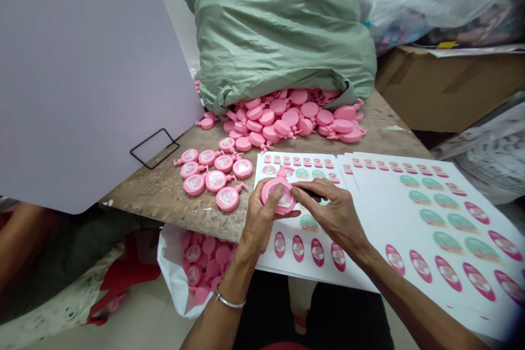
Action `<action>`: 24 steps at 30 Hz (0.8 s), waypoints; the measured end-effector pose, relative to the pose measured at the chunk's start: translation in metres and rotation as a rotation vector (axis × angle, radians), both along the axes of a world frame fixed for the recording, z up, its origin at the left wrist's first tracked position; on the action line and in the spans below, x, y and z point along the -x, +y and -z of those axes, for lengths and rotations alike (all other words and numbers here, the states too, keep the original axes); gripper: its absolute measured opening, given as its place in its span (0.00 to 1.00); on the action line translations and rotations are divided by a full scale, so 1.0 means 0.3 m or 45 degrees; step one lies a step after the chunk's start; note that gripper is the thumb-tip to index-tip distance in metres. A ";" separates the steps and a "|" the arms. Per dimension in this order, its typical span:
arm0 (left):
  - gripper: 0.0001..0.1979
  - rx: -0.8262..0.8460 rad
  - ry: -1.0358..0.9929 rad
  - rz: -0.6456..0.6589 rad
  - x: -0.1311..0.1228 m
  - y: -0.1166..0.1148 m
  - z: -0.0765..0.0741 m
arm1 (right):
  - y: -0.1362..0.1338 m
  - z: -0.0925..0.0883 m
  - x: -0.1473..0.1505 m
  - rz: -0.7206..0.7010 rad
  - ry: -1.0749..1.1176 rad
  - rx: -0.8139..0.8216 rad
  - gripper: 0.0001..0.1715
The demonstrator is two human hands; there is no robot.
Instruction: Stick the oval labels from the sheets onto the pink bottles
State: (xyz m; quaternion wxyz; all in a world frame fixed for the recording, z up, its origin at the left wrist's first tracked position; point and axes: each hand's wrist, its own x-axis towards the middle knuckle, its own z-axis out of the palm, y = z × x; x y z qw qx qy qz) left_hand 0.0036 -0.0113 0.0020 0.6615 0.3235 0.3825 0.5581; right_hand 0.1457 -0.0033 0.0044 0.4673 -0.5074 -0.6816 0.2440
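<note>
A round, flat pink toy pump bottle (pixel 284 205) with a small spout on top is in my left hand (pixel 259 219), whose thumb presses on its sticker face. My right hand (pixel 338 213) is closed on a thin black tool (pixel 309 191), its kind partly hidden by the fingers. The right fingertips touch the bottle's right edge. Beneath both hands lies a sticker sheet (pixel 266 256) with pink ovals and green shapes. Several stickered pink bottles (pixel 217 180) lie on the table to the left of my hands.
A green sack (pixel 279 27) spills plain pink bottles (pixel 291 117) onto the worn table (pixel 139 197). More sticker sheets (pixel 381 219) lie at right. Below the table edge, a white bag (pixel 172 273) holds pink bottles. A pale panel (pixel 90 76) blocks the left, with another person's arm (pixel 24 235) beneath it.
</note>
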 end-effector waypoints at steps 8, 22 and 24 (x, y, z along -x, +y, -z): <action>0.20 -0.020 0.066 0.027 -0.002 -0.005 -0.004 | -0.004 -0.007 -0.010 0.024 -0.072 -0.047 0.13; 0.16 -0.049 0.813 -0.438 0.041 0.000 0.091 | 0.158 0.121 0.022 0.254 -0.180 0.107 0.36; 0.16 -0.116 1.037 -0.464 0.105 0.026 0.120 | 0.281 0.148 -0.024 0.312 -0.307 0.132 0.30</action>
